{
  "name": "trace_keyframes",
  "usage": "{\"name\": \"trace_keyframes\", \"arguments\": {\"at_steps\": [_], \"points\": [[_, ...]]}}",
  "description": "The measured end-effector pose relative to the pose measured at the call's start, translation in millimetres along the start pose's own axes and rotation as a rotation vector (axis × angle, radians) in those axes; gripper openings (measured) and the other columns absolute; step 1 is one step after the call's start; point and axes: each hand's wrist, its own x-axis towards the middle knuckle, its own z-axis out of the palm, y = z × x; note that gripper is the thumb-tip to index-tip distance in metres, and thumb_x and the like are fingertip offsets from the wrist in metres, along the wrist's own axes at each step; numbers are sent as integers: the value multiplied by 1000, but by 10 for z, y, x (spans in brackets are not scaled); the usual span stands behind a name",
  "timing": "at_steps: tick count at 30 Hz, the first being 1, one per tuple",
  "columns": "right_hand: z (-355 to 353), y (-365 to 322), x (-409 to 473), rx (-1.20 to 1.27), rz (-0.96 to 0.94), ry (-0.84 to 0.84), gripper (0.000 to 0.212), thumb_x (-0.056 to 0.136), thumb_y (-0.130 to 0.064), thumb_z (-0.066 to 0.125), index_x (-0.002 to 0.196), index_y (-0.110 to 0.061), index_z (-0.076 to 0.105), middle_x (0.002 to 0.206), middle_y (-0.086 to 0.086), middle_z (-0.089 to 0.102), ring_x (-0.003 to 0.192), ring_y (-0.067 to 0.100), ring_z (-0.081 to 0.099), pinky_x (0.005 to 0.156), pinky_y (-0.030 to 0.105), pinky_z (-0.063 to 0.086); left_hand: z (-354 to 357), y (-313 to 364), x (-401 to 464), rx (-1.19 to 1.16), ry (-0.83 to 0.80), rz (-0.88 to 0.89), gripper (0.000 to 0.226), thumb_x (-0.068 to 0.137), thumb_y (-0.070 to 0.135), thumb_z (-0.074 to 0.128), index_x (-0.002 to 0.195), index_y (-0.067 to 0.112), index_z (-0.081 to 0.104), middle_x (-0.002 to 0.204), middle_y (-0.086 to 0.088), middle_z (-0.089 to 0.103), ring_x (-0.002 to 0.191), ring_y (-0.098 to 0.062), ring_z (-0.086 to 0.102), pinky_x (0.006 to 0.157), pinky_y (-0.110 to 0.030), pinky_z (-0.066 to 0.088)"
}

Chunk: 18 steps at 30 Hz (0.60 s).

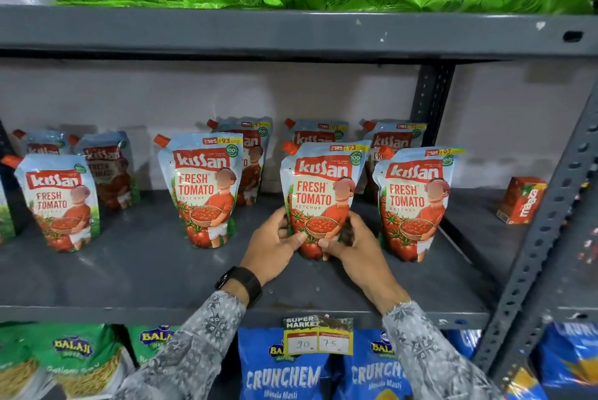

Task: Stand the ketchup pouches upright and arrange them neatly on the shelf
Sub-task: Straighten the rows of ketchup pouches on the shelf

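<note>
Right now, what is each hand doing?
Left hand: closed on the ketchup pouch.
Right hand: closed on the same pouch.

Even, soft light; sharp centre, wide-angle bending and blur at edges.

shelf front bare, pouches behind
</note>
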Motion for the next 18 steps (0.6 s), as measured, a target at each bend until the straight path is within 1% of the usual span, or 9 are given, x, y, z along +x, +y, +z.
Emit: {"name": "trace_keyframes", "arguments": {"at_steps": [3, 5, 6, 8, 11, 13, 14, 16, 18], "points": [[-73, -63, -100, 90, 74, 6, 71, 87, -7, 82, 147, -25, 49, 141, -5, 64, 129, 14, 61, 111, 39, 50, -150, -42, -61, -62, -54, -39, 64, 91, 22, 73, 149, 30, 45, 126, 9, 66, 108, 1, 65, 98, -24, 53], [-105, -135, -268, 60, 92, 164, 66, 90, -7, 79, 149, -20, 51, 139, 3, 63, 124, 20, 63, 109, 41, 52, -395, -105, -154, -20, -61, -42, 67, 90, 29, 74, 150, 31, 45, 133, 7, 63, 115, -6, 66, 100, -29, 53], [-89, -195, -380, 36, 65, 271, 55, 91, -5, 76, 141, -19, 58, 131, 5, 68, 115, 21, 67, 105, 41, 55, -556, -140, -215, 8, -40, -29, 63, 90, 30, 74, 148, 33, 48, 131, 9, 65, 115, -7, 67, 99, -30, 54], [42, -339, -571, -10, -26, 420, 30, 94, -1, 71, 117, -19, 70, 106, 4, 76, 96, 22, 72, 93, 41, 61, -920, -228, -327, 43, 97, 28, 45, 90, 26, 73, 133, 33, 63, 118, 11, 73, 106, -9, 71, 94, -32, 57], [522, -533, -639, -37, -109, 369, 25, 93, 0, 68, 95, -25, 73, 81, -2, 77, 76, 28, 75, 75, 50, 65, -1437, -376, -403, 26, 442, 82, 23, 89, 9, 71, 100, 29, 70, 98, 2, 76, 94, -24, 73, 87, -39, 59], [941, -618, -523, -91, -123, 240, 27, 90, -4, 72, 104, -27, 71, 81, -7, 75, 76, 21, 75, 78, 53, 64, -1719, -477, -334, 19, 519, 23, 29, 87, 10, 75, 110, 21, 62, 105, -4, 68, 97, -27, 67, 92, -45, 57], [1155, -658, -429, -127, -103, 164, 35, 89, -8, 75, 119, -25, 69, 91, -9, 75, 85, 18, 75, 86, 52, 62, -1833, -523, -276, 15, 462, -30, 47, 85, 14, 79, 124, 19, 55, 116, -6, 62, 104, -26, 63, 96, -47, 55], [1499, -789, -262, -160, -6, 27, 75, 85, -16, 84, 151, -21, 49, 127, -5, 66, 117, 18, 67, 107, 43, 53, -1999, -598, -129, -38, 260, -106, 86, 80, 20, 85, 148, 21, 32, 134, -3, 48, 120, -23, 52, 105, -47, 49], [1737, -879, -146, -143, 21, -58, 98, 80, -16, 89, 160, -19, 34, 142, -6, 55, 135, 13, 51, 115, 30, 41, -2038, -643, -8, -106, 91, -128, 101, 81, 16, 83, 157, 25, 17, 138, -1, 43, 128, -22, 48, 108, -44, 46]]}}
